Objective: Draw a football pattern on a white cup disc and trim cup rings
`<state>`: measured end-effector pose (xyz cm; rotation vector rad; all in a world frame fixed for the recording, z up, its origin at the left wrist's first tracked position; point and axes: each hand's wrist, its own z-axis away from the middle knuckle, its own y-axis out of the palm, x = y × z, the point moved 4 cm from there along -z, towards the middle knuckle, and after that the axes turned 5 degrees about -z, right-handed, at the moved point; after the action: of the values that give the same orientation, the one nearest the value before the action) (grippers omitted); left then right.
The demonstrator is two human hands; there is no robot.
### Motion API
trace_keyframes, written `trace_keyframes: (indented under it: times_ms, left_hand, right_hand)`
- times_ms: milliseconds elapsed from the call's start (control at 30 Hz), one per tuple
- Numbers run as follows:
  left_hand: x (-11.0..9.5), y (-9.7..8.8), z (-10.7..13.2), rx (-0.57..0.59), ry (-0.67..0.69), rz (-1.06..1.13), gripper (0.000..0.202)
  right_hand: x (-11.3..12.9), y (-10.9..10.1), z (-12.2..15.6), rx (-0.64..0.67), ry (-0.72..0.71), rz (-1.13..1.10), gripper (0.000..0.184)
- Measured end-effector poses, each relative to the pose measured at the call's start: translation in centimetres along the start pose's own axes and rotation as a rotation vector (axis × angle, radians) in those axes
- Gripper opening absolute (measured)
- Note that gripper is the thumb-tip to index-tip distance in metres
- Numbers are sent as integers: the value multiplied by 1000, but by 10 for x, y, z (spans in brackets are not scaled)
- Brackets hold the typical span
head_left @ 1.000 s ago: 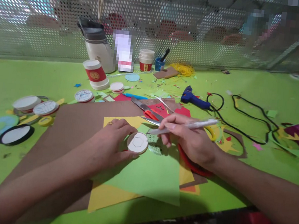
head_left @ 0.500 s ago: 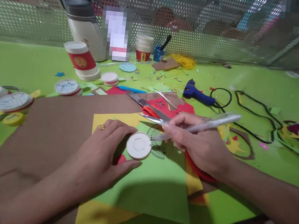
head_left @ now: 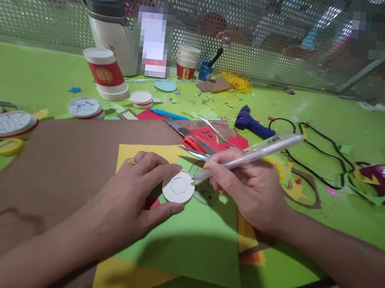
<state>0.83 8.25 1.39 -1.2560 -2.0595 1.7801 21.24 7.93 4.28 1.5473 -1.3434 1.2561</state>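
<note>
A round white disc (head_left: 178,186) with a hexagon drawn on its face is gripped at its edges by my left hand (head_left: 139,189), thumb below and fingers above. My right hand (head_left: 243,181) is closed around a clear-barrelled pen (head_left: 264,150), whose tip meets the disc's right edge. Under both lies a green paper sheet (head_left: 194,254) on top of yellow paper (head_left: 137,278). A round dotted pattern (head_left: 204,191) shows partly behind the pen tip. Scissors (head_left: 194,154) lie just beyond my right hand, partly covered by it.
Brown card (head_left: 74,159) spreads to the left. Behind are a utility knife (head_left: 192,142), a blue pen (head_left: 170,114), red paper cups (head_left: 105,75) and a white thermos jug (head_left: 112,35). A blue glue gun (head_left: 253,124) with a looping black cord lies at right.
The camera view has shifted slightly. My right hand has tilted the pen a little and its tip stays at the disc's right edge; the left hand holds the disc as before.
</note>
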Motion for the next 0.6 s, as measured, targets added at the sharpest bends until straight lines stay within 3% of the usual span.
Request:
trace_keyframes:
  times_ms: [433,600]
  left_hand:
    - [-7,-6,0,-26,-42,34,32]
    - [-11,-8,4,-53,-19,33,34]
  right_hand:
    - [-1,4,7,119,-101,164,19]
    - [3,1,11,131,-71,209,7]
